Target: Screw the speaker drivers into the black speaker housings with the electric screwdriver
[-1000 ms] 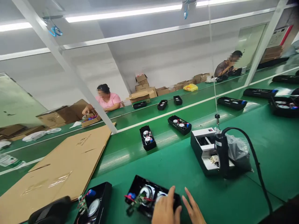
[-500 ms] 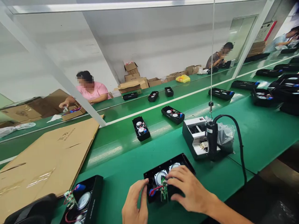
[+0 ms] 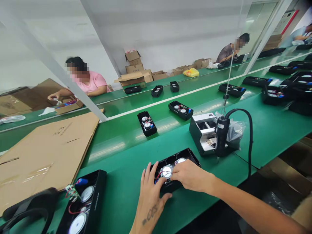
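Note:
A black open speaker housing (image 3: pixel 188 156) with two round silver drivers and red wires lies on the green bench in front of me. My left hand (image 3: pixel 150 190) rests on its left end, fingers spread and flat against it. My right hand (image 3: pixel 188 175) lies over its middle, fingers curled down into the housing beside a driver; what they pinch is hidden.
A second open housing (image 3: pixel 84 201) lies at lower left beside a black strap (image 3: pixel 26 208). A flat cardboard sheet (image 3: pixel 48 146) covers the left bench. A hanging power screwdriver (image 3: pixel 221 131) and a black-and-white box (image 3: pixel 202 130) stand to the right. More housings ride the conveyor (image 3: pixel 146 123). Two people work across it.
The view dropped lower. The housing shifted slightly up the bench; my left hand went from gripping its left edge to lying flat on it, and my right hand settled onto the middle.

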